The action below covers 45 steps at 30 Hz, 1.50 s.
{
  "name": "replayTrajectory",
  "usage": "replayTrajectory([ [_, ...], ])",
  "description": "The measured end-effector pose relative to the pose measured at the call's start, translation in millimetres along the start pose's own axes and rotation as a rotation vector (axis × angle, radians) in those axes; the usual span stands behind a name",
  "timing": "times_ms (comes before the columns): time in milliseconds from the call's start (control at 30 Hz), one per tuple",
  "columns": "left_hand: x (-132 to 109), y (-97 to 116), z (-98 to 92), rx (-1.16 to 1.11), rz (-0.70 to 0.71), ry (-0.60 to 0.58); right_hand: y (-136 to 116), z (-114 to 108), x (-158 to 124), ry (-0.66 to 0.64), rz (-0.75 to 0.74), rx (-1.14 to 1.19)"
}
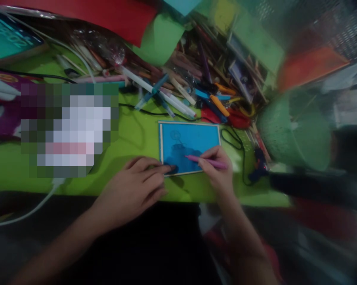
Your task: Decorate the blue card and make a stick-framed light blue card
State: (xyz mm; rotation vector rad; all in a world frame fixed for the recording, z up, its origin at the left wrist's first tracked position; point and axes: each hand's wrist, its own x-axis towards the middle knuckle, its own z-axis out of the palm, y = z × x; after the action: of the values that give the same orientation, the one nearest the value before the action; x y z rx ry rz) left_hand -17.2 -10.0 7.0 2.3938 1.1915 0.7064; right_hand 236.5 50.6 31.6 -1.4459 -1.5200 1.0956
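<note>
A blue card (pixel 202 136) with pale edging along its sides lies flat on the green tabletop, and faint dark line marks show on its upper left part. My right hand (pixel 216 168) pinches a pink pen (pixel 215 162), whose tip meets or nearly meets the middle of the card. At the card's lower left corner rests my left hand (pixel 144 178), its fingers stretched out and a fingertip lying on the blue surface. Shadows of both hands fall across the card's lower half.
Behind the card lie markers (pixel 169 101), orange-handled scissors (pixel 219 105) and a heap of sticks. A green basket (pixel 294 130) stands to the right. A black cord (pixel 233 138) curls beside the card. At left are a pixelated pale object (pixel 77 126) with a white cable and a lit phone (pixel 10 37).
</note>
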Motion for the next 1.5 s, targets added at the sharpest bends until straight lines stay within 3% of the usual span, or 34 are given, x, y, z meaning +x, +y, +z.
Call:
replayTrajectory([
  [1500,0.8,0.6,0.3,-0.036,0.014,0.059,-0.9,0.6,0.0,-0.036,0.016,0.061],
])
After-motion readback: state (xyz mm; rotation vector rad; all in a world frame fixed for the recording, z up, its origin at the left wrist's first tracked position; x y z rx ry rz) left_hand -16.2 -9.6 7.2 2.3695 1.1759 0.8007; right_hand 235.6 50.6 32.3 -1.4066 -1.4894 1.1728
